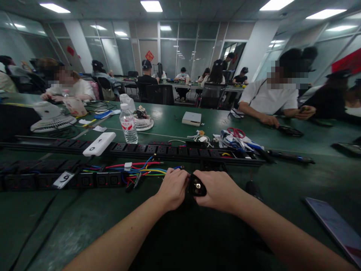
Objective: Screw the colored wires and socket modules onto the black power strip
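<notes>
My right hand (221, 190) is wrapped round a black connector (196, 186) with brass-coloured contacts on the side facing me. Beside it, my left hand (173, 188) is closed, its knuckles nearly touching the connector; its fingertips are turned away, so anything inside is hidden. Loose red, blue and yellow-green wires (148, 169) run toward my left hand from the open end of a black power strip (104, 180). A tag marked 9 (63, 180) lies on that strip. The wires' far ends pass behind or near my left fingers; I cannot tell whether they are held.
A second power strip (152, 149) lies behind, with a white device (99, 144) across it. Past it are a water bottle (129, 126), fan parts (144, 123) and red-handled scissors (236, 132). A tablet-like panel (332, 226) lies at right. A co-worker (272, 99) sits opposite.
</notes>
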The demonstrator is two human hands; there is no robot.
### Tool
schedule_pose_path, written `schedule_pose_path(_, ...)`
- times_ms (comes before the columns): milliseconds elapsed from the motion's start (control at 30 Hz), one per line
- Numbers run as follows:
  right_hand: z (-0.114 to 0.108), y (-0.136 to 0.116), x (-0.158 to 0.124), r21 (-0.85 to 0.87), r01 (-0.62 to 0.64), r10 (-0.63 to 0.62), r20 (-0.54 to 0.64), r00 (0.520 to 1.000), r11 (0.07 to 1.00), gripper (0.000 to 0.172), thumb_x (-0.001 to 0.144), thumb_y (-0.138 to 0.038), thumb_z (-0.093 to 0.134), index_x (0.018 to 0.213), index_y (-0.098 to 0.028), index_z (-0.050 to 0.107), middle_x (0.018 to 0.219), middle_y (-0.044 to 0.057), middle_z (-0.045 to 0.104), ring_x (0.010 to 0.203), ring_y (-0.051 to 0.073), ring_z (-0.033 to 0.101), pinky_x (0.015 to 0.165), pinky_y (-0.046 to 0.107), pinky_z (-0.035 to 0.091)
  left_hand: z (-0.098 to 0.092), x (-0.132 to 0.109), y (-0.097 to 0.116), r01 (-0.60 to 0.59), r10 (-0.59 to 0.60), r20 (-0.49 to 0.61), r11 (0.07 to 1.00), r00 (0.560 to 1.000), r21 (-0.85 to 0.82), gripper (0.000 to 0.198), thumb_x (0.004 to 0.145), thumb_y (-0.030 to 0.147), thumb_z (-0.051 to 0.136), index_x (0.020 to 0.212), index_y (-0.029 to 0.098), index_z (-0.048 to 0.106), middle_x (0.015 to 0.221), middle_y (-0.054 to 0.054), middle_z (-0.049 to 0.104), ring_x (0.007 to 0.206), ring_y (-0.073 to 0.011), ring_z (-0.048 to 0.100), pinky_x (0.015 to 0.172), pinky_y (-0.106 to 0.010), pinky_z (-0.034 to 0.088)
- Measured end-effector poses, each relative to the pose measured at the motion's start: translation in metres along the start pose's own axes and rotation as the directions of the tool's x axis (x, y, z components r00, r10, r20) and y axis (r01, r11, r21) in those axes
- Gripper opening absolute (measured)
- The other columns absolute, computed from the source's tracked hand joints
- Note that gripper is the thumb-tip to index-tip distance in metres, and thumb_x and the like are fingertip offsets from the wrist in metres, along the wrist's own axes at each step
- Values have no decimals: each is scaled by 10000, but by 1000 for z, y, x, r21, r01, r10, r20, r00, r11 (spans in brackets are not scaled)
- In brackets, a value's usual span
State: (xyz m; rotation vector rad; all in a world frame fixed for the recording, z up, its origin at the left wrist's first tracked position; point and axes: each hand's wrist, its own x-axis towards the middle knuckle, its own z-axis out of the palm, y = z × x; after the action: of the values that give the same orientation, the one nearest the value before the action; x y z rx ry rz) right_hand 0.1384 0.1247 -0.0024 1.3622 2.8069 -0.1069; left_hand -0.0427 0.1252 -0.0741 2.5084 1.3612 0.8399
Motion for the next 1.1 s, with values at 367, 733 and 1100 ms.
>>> schedule_pose_path(367,4,6,-1,-19,-11,11,45,999,1000,376,867,-498,624,1030,-163,574,894,28,599,776,182,584,714,364,503,2,-2,-4,-17,19,38,998,999,-54,208,932,133,329,989,190,521,927,-54,608,904,-195,533,826,-361,361)
schedule_pose_path(733,27,21,-14,8,-36,35,71,997,999,388,862,-454,655,1098,-157,575,984,54,611,865,212,601,769,410,520,-1,3,4,-118,76,211,974,974,194,185,937,197,370,973,195,551,929,-44,635,869,-213,539,809,-377,358)
schedule_pose_path(1100,13,55,-99,128,-246,257,-78,963,961,777,772,-519,672,1392,-123,423,1417,174,437,1291,372,409,1082,572,360,-5,0,8,-131,117,206,990,972,57,579,799,366,552,1338,201,420,1159,-85,608,1030,-271,532,948,-444,335)
